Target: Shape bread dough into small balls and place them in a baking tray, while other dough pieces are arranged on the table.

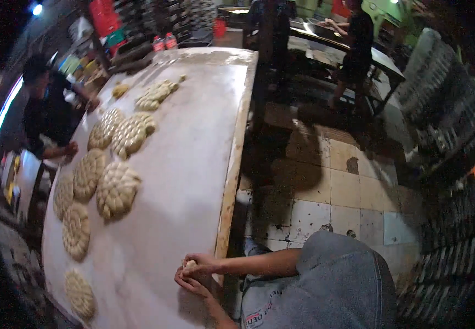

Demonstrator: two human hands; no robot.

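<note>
One small piece of pale dough (190,266) is held over the bench (193,137), just inside its right edge at the near end, clamped between the right hand (204,264) and the left hand (192,283), with the fingers of both curled together about it. Along the bench's left side, coiled dough clusters (118,189) are laid out, some touching. A dark-clad co-worker (54,120) is seen beyond the bench's left edge, while reddish bottles (170,41) are stood by its far end.
</note>
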